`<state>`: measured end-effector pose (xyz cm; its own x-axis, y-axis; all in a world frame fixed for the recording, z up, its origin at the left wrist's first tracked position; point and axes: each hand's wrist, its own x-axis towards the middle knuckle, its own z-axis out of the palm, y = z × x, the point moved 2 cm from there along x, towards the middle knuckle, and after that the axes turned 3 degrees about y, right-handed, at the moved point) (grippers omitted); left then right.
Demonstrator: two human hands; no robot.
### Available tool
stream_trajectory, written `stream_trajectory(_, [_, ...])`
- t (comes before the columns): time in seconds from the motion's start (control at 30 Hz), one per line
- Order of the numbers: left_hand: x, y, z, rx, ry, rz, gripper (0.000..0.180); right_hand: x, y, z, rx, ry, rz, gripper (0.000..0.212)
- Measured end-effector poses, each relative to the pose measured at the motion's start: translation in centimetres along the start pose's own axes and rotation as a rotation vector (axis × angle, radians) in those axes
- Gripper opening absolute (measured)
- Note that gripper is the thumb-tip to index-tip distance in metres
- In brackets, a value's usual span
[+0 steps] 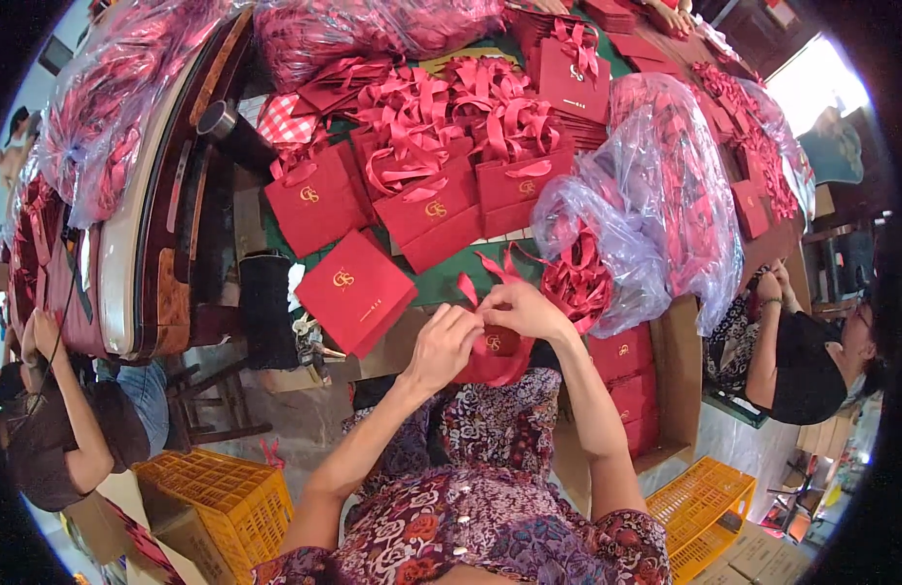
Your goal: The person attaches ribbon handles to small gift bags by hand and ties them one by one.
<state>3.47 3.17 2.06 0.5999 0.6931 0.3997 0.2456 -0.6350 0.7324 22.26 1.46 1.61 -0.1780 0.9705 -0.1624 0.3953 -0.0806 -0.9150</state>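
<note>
Between my hands a small red gift bag [492, 359] hangs at the table's near edge, over my lap. My left hand [445, 341] has its fingers pinched together at the bag's top, by a red ribbon [468, 288]. From the other side my right hand [525, 311] pinches at the same place, thumb and forefinger close to the left fingertips. The fingers partly hide the ribbon and the bag's upper edge. Flat red bags [356, 292] lie left of my hands. Close to the right hand is a bundle of red ribbons [577, 283] in a clear plastic bag [621, 219].
Finished-looking red bags with ribbon handles [431, 210] stand in rows ahead. A black tumbler [234, 132] leans at the left. An open carton [680, 390] of red bags stands at my right. Yellow crates [217, 502] flank me. Other people [806, 341] work on both sides.
</note>
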Motion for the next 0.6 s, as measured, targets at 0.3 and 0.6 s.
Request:
stream_trajectory(0.3, [0.8, -0.6, -0.4, -0.027, -0.047, -0.237, 0.019, 1.4, 2.1, 2.1, 0.315, 0.469, 0.073, 0.012])
stream_trajectory(0.6, [0.7, -2.5, -0.6, -0.063, -0.009, -0.547, 0.027, 0.7, -0.8, 0.4, -0.219, 0.518, 0.057, 0.015])
